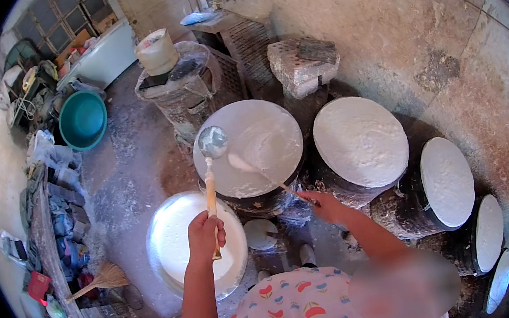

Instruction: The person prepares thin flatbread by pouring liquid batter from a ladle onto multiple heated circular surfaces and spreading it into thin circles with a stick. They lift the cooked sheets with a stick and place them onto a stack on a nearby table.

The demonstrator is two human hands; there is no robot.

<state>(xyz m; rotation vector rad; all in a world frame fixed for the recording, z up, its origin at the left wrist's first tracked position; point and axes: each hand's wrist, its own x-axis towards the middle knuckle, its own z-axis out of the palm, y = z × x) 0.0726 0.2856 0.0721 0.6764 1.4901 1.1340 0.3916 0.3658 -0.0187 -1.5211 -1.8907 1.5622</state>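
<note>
My left hand [205, 235] grips the bamboo-like handle of a metal ladle [213, 142]. The ladle's round bowl is over the left part of a round vat of whitish liquid [268, 115]; whether it touches the surface I cannot tell. In my right hand [325, 205] is a wooden paddle [248, 165]. Its shaft crosses the vat's near rim, and its pale blade lies at the liquid, where a swirl shows beside it. Below my left hand stands a wide basin [157, 264] filled with smooth white liquid, partly hidden by my forearm.
More vats with thick white contents, such as this one [361, 142], curve along the right wall. Behind stands a plastic-covered barrel [178, 106] with a white bucket [156, 52]. A perforated brick block [302, 61], a green tub [83, 120] and a straw broom [105, 276] are also around.
</note>
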